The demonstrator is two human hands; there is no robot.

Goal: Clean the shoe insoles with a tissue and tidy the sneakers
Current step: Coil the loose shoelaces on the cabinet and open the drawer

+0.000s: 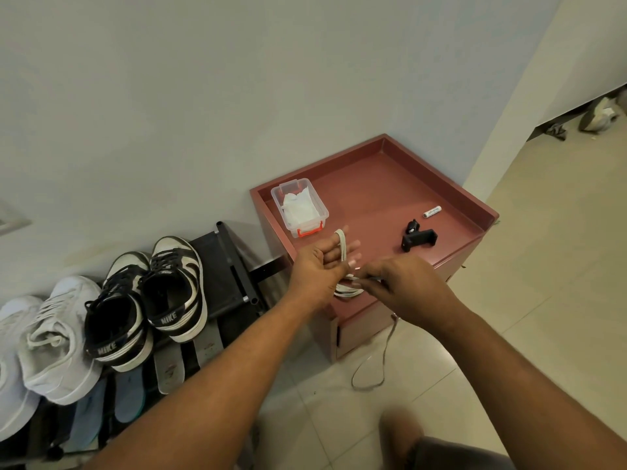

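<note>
The left hand (317,268) is holding a white lace (341,246), which is looping up over its raised, loosely spread fingers (353,246) and bunching in coils under the palm. The right hand (402,283), at three o'clock and almost touching it, is pinching the same lace between thumb and fingertips, the other fingers curling narrow. Both hands are hovering over the near corner of a red cabinet (366,198) with a raised rim. On its top, at eleven o'clock from the hands, a clear box (319,218) with a red clip is sitting open with white tissues (298,206) inside. At two o'clock a black clamp (419,237) is lying on the top, and just past it a white battery (432,212), the two apart. At six o'clock a thin grey cord (385,354) is hanging down past the cabinet's corner and looping on the tiled floor (509,283); I cannot tell whether it is joining the lace. At nine o'clock a black rack (217,262) is standing against the wall. A black-and-white pair (178,286) of sneakers is sitting on it, heels toward the camera, and a white pair (61,337) is sitting beside it at eight o'clock. Below the sneakers, grey insoles (169,366) and blue insoles (129,395) are lying on the rack's lower level, poking out from under the soles.
</note>
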